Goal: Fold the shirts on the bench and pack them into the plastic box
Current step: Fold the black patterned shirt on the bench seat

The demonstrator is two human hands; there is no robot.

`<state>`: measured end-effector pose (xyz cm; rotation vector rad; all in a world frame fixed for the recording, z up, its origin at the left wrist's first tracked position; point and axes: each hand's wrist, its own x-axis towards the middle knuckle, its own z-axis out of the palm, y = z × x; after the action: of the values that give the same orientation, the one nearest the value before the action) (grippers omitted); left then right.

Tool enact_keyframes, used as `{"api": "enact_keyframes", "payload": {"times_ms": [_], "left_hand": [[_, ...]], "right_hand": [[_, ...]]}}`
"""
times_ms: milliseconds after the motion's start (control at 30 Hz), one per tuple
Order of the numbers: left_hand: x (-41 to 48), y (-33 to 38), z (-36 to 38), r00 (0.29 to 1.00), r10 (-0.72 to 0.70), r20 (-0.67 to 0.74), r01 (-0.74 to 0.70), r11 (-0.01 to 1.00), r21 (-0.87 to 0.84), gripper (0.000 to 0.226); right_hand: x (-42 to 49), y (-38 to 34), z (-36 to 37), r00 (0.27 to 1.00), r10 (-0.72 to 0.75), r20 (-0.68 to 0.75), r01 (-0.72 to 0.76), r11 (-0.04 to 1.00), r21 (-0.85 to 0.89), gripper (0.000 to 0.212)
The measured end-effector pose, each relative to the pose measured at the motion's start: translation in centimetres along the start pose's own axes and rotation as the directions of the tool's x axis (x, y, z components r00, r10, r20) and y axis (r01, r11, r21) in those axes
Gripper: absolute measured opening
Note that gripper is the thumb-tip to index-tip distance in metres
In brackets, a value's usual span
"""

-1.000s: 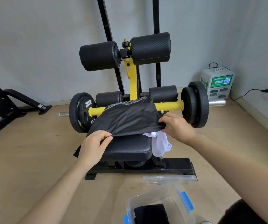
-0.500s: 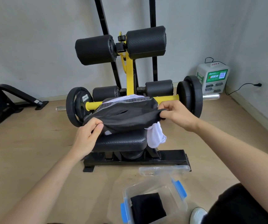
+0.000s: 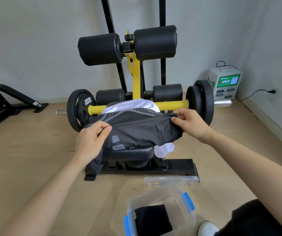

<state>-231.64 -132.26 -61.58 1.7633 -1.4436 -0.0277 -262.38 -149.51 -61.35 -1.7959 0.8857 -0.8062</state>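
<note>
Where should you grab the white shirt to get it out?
Probably by the white shirt's loose end hanging off the bench's right side, coming from the right. The black shirt covers its middle, and both hands are shut on that.

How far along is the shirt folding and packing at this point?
Done: one folded black garment lies in the open plastic box. In hand: the left hand and right hand pinch the black shirt on the bench, mid-fold. Left: the white shirt underneath, still unfolded.
</note>
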Motion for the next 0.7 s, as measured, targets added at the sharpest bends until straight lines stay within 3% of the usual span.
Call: {"api": "enact_keyframes", "payload": {"times_ms": [400, 567, 700], "left_hand": [[8.8, 0.5, 2.3, 0.979, -0.07, -0.193, 0.102, 0.982, 0.158, 0.018], [12.4, -0.1, 3.8, 0.981, -0.156, -0.113, 0.182, 0.942, 0.28, 0.018], [12.8, -2.2, 4.9, 0.966, -0.25, 0.061, 0.202, 0.885, 0.418, 0.018]], "right_hand": [[7.9, 0.5, 0.7, 0.932, -0.12, -0.343, 0.073, 0.987, -0.145, 0.008], [10.4, 1.6, 1.1, 0.909, -0.081, -0.408, -0.008, 0.977, -0.212, 0.014], [10.5, 2.5, 2.1, 0.945, -0.026, -0.327, -0.072, 0.957, -0.283, 0.029]]}}
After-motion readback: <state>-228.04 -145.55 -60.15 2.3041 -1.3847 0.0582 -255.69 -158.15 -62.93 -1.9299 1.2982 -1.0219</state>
